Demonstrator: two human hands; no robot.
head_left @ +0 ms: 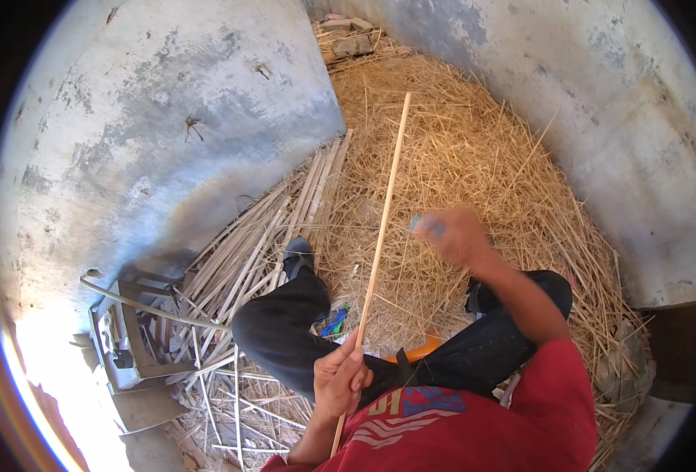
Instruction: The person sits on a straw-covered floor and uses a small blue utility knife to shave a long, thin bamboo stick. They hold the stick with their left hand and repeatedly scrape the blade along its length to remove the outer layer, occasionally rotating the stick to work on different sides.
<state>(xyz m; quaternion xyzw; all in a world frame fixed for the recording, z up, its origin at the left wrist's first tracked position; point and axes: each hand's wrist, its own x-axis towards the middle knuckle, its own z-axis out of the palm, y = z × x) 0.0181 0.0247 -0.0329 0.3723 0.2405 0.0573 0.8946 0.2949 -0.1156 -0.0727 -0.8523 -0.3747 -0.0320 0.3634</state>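
Gripping a long, pale stick [382,228] in the left hand [342,379], fingers wrapped around the lower part, with the near end beside a red shirt [474,436] and the far end well beyond both hands. Curling the right hand [462,240] around a small bluish object [430,226], too blurred to name, to the right of the stick and apart from the left hand. Wearing black trousers [285,318], with bent knees outside the two hands. Just beyond the left hand, a blue bundle [335,322]; to that hand's right, something orange [425,346] between the legs. Beyond and around the right hand, a wide spread of straw [450,141]. Beyond the left hand and to its left, a pile of wood strips [246,252], near a boxy wooden frame [163,369] and a stained grey wall [175,118].
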